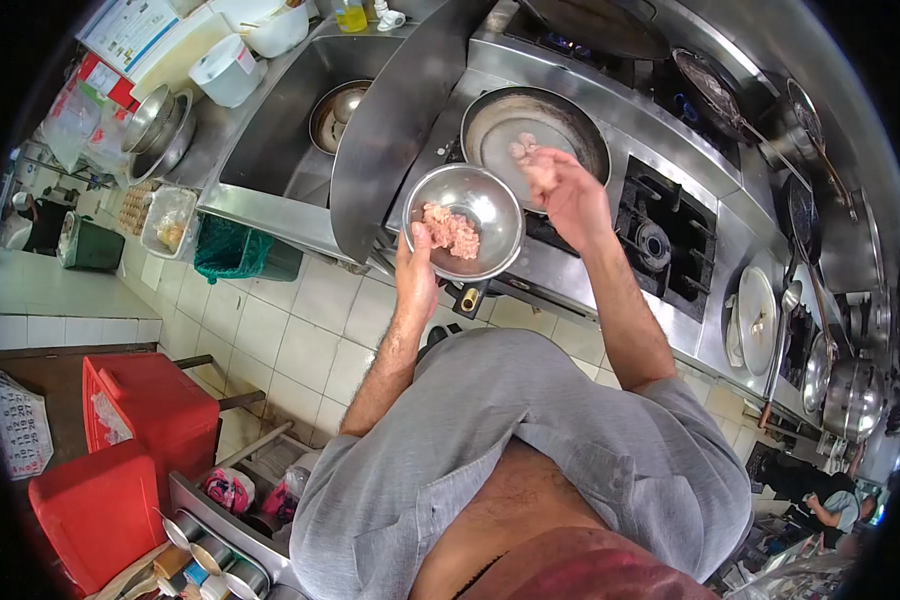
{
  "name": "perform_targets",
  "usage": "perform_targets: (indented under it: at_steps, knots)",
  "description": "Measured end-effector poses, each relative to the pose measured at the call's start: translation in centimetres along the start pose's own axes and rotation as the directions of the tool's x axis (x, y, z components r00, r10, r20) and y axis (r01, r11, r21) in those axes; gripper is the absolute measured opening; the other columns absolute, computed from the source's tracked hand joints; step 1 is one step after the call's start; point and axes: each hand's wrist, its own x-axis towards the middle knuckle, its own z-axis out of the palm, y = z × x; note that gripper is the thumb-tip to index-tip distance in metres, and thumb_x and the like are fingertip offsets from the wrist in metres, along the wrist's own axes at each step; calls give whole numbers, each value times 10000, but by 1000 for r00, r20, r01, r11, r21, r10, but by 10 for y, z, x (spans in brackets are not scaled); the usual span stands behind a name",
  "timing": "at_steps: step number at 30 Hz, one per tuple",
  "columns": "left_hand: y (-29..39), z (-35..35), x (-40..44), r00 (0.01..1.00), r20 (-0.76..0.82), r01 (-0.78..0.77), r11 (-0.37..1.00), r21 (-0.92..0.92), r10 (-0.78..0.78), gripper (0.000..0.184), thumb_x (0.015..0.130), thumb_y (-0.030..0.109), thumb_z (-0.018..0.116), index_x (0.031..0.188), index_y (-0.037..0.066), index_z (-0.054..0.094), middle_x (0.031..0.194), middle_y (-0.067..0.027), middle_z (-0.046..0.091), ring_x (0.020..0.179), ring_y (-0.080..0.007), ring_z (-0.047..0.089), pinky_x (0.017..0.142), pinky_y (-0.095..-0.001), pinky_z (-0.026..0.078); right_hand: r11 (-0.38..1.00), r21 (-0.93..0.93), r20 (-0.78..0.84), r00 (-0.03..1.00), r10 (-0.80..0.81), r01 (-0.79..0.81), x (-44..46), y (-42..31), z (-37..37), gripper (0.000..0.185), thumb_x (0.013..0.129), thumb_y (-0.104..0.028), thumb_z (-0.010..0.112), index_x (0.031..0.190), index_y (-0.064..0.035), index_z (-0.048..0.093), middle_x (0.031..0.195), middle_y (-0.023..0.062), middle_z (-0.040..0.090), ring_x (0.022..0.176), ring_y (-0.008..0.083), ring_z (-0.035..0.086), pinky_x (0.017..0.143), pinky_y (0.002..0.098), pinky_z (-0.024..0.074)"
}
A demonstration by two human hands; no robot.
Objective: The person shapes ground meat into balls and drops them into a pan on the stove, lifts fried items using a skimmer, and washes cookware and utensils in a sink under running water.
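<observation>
Nearest in, the left hand (417, 272) grips a steel mixing bowl (500, 225) just off the stove's front edge, thumb over the rim, the other fingers lost beneath the metal. Inside, minced meat (452, 232), pink, coarse and crumbly, heaped toward the thumb side of that smooth, shiny curve!

Across now to the right hand (570, 195), up over the frying pan (490, 120), fingers bent and bunched; whether they pinch anything, I can't tell. Just past the fingertips, small pale-pink meat lumps (523, 147) lie on the pan floor, partly screened by the hand; contact is impossible to call. The pan itself is round and shallow with a dark rim, its near side covered by bowl and hand, sitting toward the left end of the stove (695, 335). Right of it, a gas burner (653, 245) under black, angular grates.

Left again, a curved sheet-metal guard (395, 130) cuts off part of a round pan (322, 125) in the steel sink (270, 130). Farthest back, a broad dark pan (600, 25) is cropped by the top, blue flame beside it.
</observation>
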Motion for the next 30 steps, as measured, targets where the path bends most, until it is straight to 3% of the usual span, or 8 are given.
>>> perform_targets:
  at_steps: [5, 12, 15, 17, 21, 24, 27, 30]
  knots:
    - [-8, -10, 4, 1000, 24, -18, 1000, -3, 18, 509, 924, 386, 373, 1271, 17, 321, 1220, -138, 437, 1114, -235, 455, 929, -395, 396, 964, 236, -46, 990, 134, -119, 20, 3, -38, 298, 880, -345, 460, 880, -63, 557, 608, -1, 455, 555, 124, 401, 540, 253, 322]
    - [-3, -9, -1, 1000, -2, -27, 1000, 8, 27, 512, 922, 394, 377, 1264, 17, 325, 1202, -136, 440, 1101, -229, 461, 920, -390, 404, 922, -388, -285, 951, -122, 2, 49, 0, -57, 271, 774, -273, 656, 631, -134, 472, 509, -69, 353, 449, 52, 286, 450, 223, 250]
    - [-1, -9, -1, 1000, -11, -23, 1000, 7, 24, 524, 917, 402, 386, 1265, 14, 323, 1199, -133, 439, 1099, -228, 461, 922, -389, 401, 747, -664, -239, 938, -252, 31, 72, 8, -95, 322, 772, -310, 651, 590, -81, 514, 505, -24, 435, 458, 105, 401, 468, 259, 326]
    - [-1, -10, 0, 999, -19, -30, 999, 10, 30, 531, 915, 405, 390, 1265, 12, 322, 1197, -132, 438, 1099, -228, 460, 924, -390, 399, 94, -995, 0, 928, -373, 38, 79, 15, -109, 373, 786, -375, 614, 740, -4, 615, 658, 95, 576, 638, 235, 561, 601, 335, 428]
    - [4, -5, 0, 999, -19, -35, 999, 15, 35, 535, 914, 406, 395, 1266, 8, 327, 1210, -134, 433, 1106, -228, 454, 935, -388, 386, -86, -980, -173, 983, -52, -177, 79, 17, -108, 419, 796, -422, 578, 926, -29, 642, 886, 185, 600, 895, 329, 562, 760, 405, 427]
    - [1, -5, 2, 999, -21, -46, 999, 26, 46, 543, 913, 406, 399, 1273, 7, 324, 1228, -137, 424, 1119, -223, 443, 941, -385, 379, -298, -950, 217, 881, -420, 92, 58, 18, -84, 414, 745, -416, 637, 970, -68, 619, 964, 166, 572, 896, 308, 547, 758, 397, 438]
    - [0, -3, 4, 997, -19, -67, 996, 64, 69, 557, 910, 409, 407, 1290, 13, 314, 1248, -135, 414, 1140, -215, 423, 947, -371, 369, 169, -958, 214, 969, -122, 233, 19, 12, -16, 446, 724, -361, 659, 1055, -78, 565, 984, 147, 566, 932, 321, 538, 793, 401, 429]
    - [4, 8, 4, 996, 8, -85, 989, 118, 84, 535, 915, 418, 397, 1269, 20, 356, 1214, -129, 437, 1111, -196, 431, 942, -325, 347, 162, -933, 323, 946, -8, 320, -23, 28, 39, 480, 713, -296, 671, 1091, -56, 497, 948, 163, 570, 883, 327, 549, 766, 414, 438]
